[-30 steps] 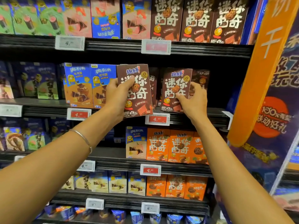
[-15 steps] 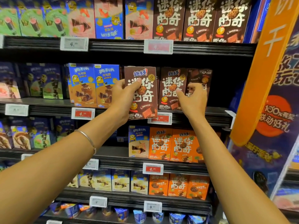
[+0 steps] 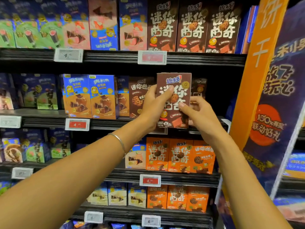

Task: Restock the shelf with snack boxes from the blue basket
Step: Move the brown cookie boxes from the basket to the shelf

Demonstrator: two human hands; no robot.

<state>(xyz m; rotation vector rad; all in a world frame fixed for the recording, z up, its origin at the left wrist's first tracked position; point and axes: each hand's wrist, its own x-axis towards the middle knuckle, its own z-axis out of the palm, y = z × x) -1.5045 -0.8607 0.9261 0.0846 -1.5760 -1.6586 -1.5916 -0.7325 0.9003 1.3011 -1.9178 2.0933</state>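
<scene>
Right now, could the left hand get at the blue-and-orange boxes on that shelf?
Probably, once freed: the blue-and-orange boxes stand unblocked at the shelf front, but the left hand grips the brown box.

A cookie box (image 3: 175, 83) stands at the shelf's (image 3: 33, 113) front edge, right of middle, before a rear box (image 3: 198, 86). A second cookie box (image 3: 137, 96) stands left of it, and cone-snack boxes (image 3: 90, 96) farther left.

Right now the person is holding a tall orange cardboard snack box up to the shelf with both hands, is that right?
Only the colour is wrong. The head view shows that the tall cardboard snack box, held up to the shelf by the left hand and the right hand, is dark brown; the orange cardboard boxes stand one shelf lower.
</scene>
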